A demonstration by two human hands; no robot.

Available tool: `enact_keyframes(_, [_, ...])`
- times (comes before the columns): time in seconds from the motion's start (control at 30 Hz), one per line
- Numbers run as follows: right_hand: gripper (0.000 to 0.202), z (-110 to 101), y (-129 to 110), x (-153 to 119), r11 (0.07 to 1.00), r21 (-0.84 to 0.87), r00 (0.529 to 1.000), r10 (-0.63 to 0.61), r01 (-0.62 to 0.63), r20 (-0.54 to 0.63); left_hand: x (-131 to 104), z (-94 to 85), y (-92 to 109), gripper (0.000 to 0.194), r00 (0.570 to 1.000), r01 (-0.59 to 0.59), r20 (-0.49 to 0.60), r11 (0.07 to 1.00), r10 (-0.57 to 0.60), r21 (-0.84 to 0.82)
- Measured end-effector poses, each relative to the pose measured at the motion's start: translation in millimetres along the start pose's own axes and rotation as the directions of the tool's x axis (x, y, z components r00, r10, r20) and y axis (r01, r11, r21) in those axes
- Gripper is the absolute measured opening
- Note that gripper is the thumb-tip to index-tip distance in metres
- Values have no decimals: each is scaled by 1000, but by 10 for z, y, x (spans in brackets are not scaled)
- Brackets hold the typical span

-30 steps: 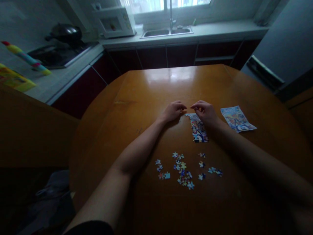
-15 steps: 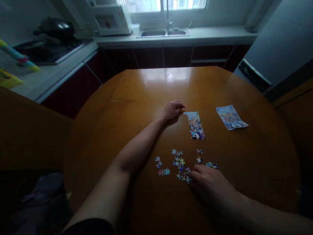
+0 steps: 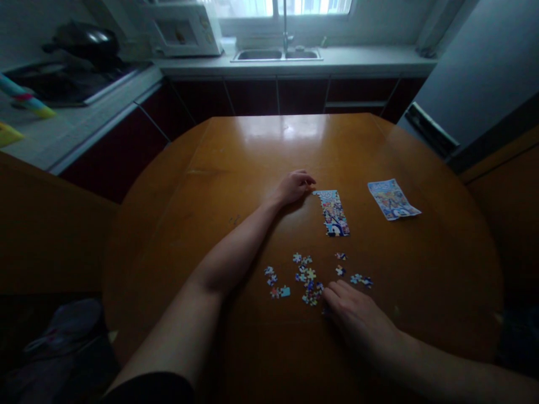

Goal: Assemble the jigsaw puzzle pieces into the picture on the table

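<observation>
A partly joined jigsaw puzzle (image 3: 334,213) lies on the wooden table. My left hand (image 3: 296,186) rests at its upper left corner, fingers curled together; what they hold, if anything, is too small to name. Nearer to me, several loose puzzle pieces (image 3: 310,275) lie in a cluster. My right hand (image 3: 347,303) is at the right edge of this cluster, its fingers bent and pressed together over the pieces, the fingertips partly hidden. More pieces (image 3: 361,280) lie just beyond my right hand, and a small group (image 3: 275,292) sits left of the cluster.
A creased picture sheet (image 3: 393,199) lies right of the joined puzzle on the round-ended table (image 3: 236,146). Behind are a counter with a sink (image 3: 259,54), a microwave (image 3: 183,31) and, at left, a stove with a dark pan (image 3: 86,42).
My right hand has shifted slightly at the cluster's edge and now covers pieces that showed near its fingertips. My left hand stays by the joined puzzle. The whole view has shifted a little.
</observation>
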State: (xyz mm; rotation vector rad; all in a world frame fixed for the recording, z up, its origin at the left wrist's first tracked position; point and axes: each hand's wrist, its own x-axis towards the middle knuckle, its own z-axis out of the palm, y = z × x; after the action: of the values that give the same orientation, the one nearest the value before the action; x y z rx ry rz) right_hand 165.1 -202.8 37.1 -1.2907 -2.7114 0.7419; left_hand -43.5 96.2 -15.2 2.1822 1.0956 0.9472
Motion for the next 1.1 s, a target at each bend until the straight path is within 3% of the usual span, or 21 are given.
enact_keyframes(0.13, [19, -85, 50, -3, 941, 336, 999, 42, -35, -12, 3, 9, -17, 26, 1000, -5, -18, 1000, 5, 4])
enact_keyframes(0.3, [20, -437, 252, 183, 795, 607, 977, 131, -1, -169, 11, 9, -33, 28, 1000, -15, -24, 1000, 16, 20])
enact_keyframes(0.43, [20, -673, 449, 423, 658, 751, 917, 330, -54, -224, 15, 3, -50, 27, 999, -18, -31, 999, 19, 31])
enact_keyframes(0.57, [29, -766, 677, 714, 569, 822, 834, 444, 20, -327, 10, -3, -69, 30, 1000, -7, -30, 1000, 8, 28])
enact_keyframes(0.73, [24, -765, 1120, 1167, 703, 704, 722, 437, 98, -537, -3, -18, -49, 28, 1000, -4, -29, 999, 5, 37])
enact_keyframes(0.8, [22, -755, 1292, 1353, 785, 614, 712, 386, 82, -587, -4, -24, -38, 29, 1000, -4, -27, 999, 5, 38])
enact_keyframes(0.93, [16, -747, 1479, 1665, 910, 412, 755, 237, 48, -612, -5, -37, -21, 32, 1000, -3, -26, 999, 4, 33])
enact_keyframes(1.1, [13, -719, 1470, 1876, 959, 285, 822, 157, 6, -548, -18, -55, 14, 31, 1000, 2, -13, 999, -2, 37])
